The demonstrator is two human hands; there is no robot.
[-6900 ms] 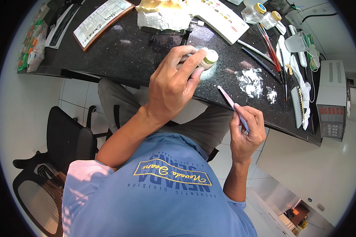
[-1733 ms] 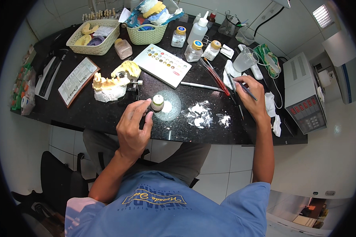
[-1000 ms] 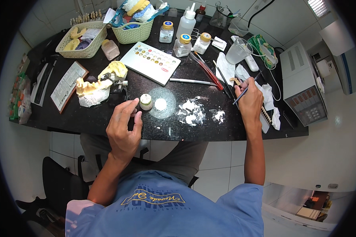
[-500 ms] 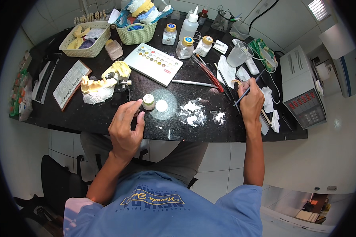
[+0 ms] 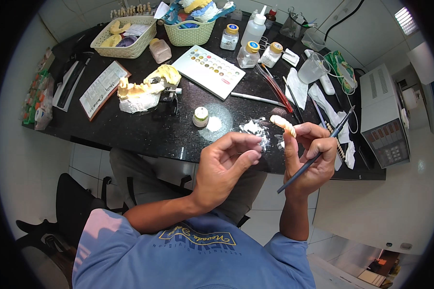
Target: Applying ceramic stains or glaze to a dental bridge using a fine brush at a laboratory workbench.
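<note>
The brush [image 5: 301, 170] looks smooth, the countertop [image 5: 169, 137] like glossy stone.

Curved cream tooth-row piece [image 5: 283, 124]: lifted off black speckled counter [image 5: 154, 139] into right hand [image 5: 307, 163]. Left hand [image 5: 223, 168]: shifted away from small white-capped, green-banded jar [image 5: 201, 116].

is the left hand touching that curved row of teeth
Apart. The head view shows a gap, with tabletop and white powder visible, between the left hand and the row of teeth.
</note>
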